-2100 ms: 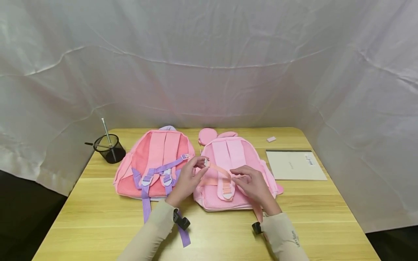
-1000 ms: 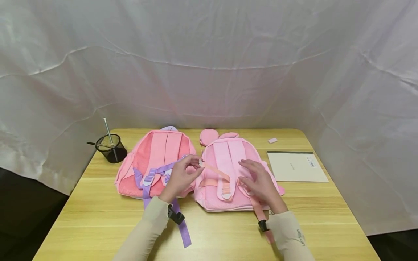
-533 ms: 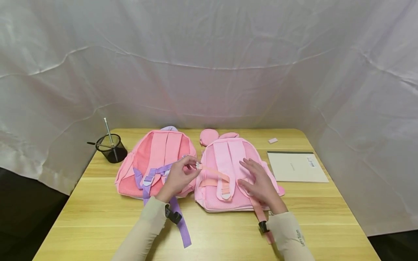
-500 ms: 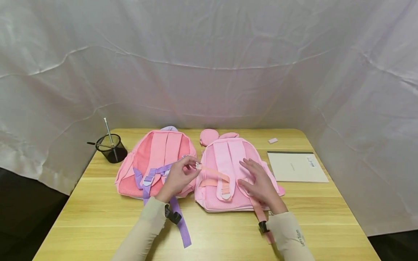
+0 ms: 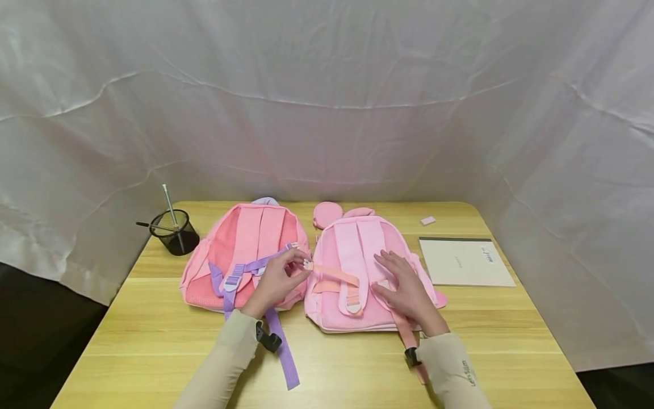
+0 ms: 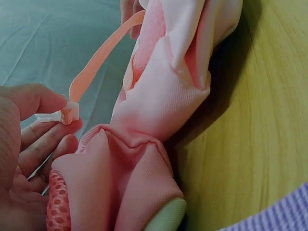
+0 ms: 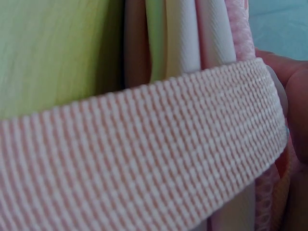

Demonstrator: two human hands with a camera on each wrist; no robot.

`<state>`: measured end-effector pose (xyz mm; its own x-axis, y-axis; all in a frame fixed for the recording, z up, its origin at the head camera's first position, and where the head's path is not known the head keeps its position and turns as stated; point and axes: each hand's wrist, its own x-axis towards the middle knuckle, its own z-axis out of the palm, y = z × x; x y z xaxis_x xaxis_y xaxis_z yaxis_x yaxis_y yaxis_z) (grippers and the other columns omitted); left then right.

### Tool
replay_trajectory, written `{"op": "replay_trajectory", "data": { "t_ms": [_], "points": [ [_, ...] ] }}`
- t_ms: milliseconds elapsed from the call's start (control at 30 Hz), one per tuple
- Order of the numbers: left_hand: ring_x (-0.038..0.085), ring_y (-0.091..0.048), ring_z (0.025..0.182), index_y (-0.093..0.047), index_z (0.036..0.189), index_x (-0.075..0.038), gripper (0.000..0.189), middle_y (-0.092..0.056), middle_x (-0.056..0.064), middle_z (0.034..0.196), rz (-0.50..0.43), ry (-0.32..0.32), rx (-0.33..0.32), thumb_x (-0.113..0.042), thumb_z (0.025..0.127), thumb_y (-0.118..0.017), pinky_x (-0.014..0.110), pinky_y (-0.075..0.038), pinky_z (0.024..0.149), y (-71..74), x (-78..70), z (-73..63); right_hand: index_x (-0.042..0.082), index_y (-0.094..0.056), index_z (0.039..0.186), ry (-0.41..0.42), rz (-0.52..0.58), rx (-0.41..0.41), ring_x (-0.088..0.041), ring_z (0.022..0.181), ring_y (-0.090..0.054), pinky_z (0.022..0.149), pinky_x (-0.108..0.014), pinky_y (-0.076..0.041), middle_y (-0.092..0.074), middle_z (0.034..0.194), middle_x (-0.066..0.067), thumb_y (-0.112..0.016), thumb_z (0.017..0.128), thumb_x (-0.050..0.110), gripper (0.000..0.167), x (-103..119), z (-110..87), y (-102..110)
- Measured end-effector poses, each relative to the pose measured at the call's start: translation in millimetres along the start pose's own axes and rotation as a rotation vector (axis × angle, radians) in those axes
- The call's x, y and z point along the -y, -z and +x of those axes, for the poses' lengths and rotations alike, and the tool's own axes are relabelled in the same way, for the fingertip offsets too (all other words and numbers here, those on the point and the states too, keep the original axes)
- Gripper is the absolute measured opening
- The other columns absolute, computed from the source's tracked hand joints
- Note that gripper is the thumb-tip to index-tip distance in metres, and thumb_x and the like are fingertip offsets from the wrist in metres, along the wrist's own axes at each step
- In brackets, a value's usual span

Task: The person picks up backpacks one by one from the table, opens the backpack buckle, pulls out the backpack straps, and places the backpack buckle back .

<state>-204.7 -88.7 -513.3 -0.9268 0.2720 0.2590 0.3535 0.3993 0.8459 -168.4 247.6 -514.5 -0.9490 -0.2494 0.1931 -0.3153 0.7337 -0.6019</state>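
Observation:
My left hand (image 5: 278, 282) pinches a small white buckle (image 6: 72, 111) between thumb and fingers. From it an orange strap (image 5: 334, 274) runs right to the shoulder strap of the light pink backpack (image 5: 343, 319), which lies back side up. My right hand (image 5: 406, 287) rests over the right part of that backpack, fingers spread and loosely bent, near the other strap's adjuster. Whether its fingertips touch the fabric I cannot tell. Under my left hand lies a coral pink backpack (image 5: 204, 287) with purple straps (image 5: 286, 358). In the right wrist view a wide pinkish strap (image 7: 144, 149) covers much of the picture.
A black mesh pen cup (image 5: 183, 240) holding pens stands at the back left. On the right lie a notebook (image 5: 462, 264) and a small pink eraser-like block (image 5: 427, 220). Both backpacks share the wooden table (image 5: 153, 352). Grey curtains (image 5: 327, 102) hang behind and beside it.
My left hand has moved left and slightly down with the buckle, drawing the orange strap straighter. My right hand has shifted slightly right, its fingers spreading away from the orange strap.

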Motion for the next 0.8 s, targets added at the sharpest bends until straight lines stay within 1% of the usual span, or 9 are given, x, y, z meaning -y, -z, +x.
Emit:
{"op": "replay_trajectory", "data": {
  "t_ms": [200,300,400,533,667,800],
  "points": [
    [0.015,-0.059,0.079,-0.07,0.112,-0.015,0.026,-0.072,-0.001,0.093,-0.01,0.033,0.02,-0.012,0.089,-0.082,0.024,-0.048,0.073,-1.4,1.9,-0.3,0.015,-0.049,0.154,-0.026,-0.003,0.031,-0.036,0.156,-0.025,0.125,-0.062,-0.016,-0.039,0.165,-0.012,-0.078,0.091,0.03,0.071,0.8,0.7,0.2],
    [0.015,-0.059,0.08,-0.07,0.112,-0.014,0.026,-0.071,-0.001,0.093,-0.014,0.044,0.035,-0.012,0.09,-0.081,0.024,-0.047,0.073,-2.1,3.2,0.0,0.016,-0.049,0.155,-0.048,-0.004,0.047,-0.035,0.157,-0.024,0.126,-0.06,-0.014,-0.037,0.166,-0.01,-0.078,0.092,0.03,0.07,1.6,0.7,0.5],
    [0.015,-0.059,0.083,-0.07,0.112,-0.014,0.025,-0.072,-0.001,0.094,-0.009,0.048,0.046,-0.011,0.09,-0.08,0.026,-0.049,0.075,-3.1,4.0,0.4,0.017,-0.049,0.155,-0.064,0.002,0.055,-0.034,0.157,-0.023,0.126,-0.06,-0.015,-0.037,0.167,-0.009,-0.078,0.092,0.03,0.07,2.4,0.5,0.5],
    [0.015,-0.061,0.086,-0.069,0.111,-0.015,0.025,-0.072,-0.001,0.096,0.012,0.047,0.047,-0.011,0.09,-0.081,0.029,-0.05,0.078,-4.7,5.0,0.2,0.016,-0.049,0.154,-0.066,0.004,0.057,-0.035,0.157,-0.024,0.126,-0.061,-0.015,-0.037,0.166,-0.01,-0.078,0.092,0.031,0.07,1.7,0.3,-0.1],
    [0.016,-0.061,0.088,-0.069,0.11,-0.015,0.025,-0.071,-0.001,0.096,0.042,0.045,0.046,-0.012,0.089,-0.081,0.028,-0.05,0.081,-6.4,5.0,0.0,0.016,-0.05,0.154,-0.064,-0.001,0.057,-0.036,0.157,-0.024,0.126,-0.059,-0.014,-0.038,0.166,-0.011,-0.078,0.092,0.031,0.07,1.0,0.3,-0.9],
    [0.015,-0.062,0.089,-0.069,0.11,-0.014,0.025,-0.07,-0.001,0.096,0.071,0.025,0.045,-0.011,0.089,-0.082,0.028,-0.051,0.082,-8.5,5.7,0.5,0.016,-0.05,0.154,-0.069,-0.002,0.057,-0.036,0.156,-0.025,0.127,-0.058,-0.013,-0.038,0.166,-0.011,-0.078,0.092,0.031,0.07,1.5,0.1,-1.5]
  ]
}}
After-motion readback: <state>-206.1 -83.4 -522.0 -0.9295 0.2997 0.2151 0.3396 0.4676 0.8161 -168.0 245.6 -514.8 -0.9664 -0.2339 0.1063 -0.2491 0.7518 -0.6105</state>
